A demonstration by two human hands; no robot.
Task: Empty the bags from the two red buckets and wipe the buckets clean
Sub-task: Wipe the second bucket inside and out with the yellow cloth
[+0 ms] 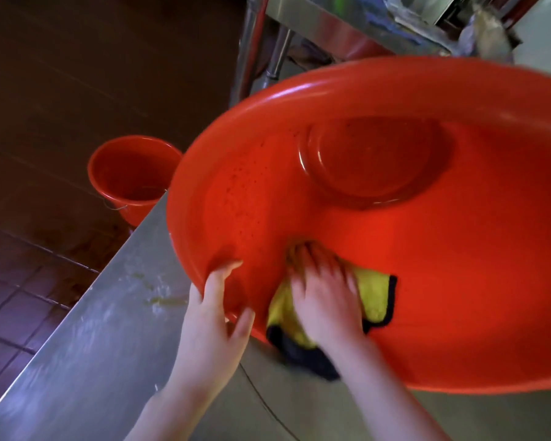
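Note:
A large red bucket (458, 281) is tipped toward me on the steel counter, its inside and round bottom facing the camera. Dark specks dot its inner left wall. My left hand (217, 316) grips the near left rim, thumb inside. My right hand (323, 291) presses a yellow cloth with a black edge (376, 300) flat against the inner wall near the rim. Part of the cloth hangs out over the rim. A second, smaller red bucket (131, 176) stands upright on the floor to the left, with no bag in it.
The steel counter (86, 361) runs diagonally under the bucket, with yellowish smears and wet streaks near its left edge. Dark brown tiled floor (45, 106) lies to the left. A steel shelf frame (277, 36) with clutter stands behind the bucket.

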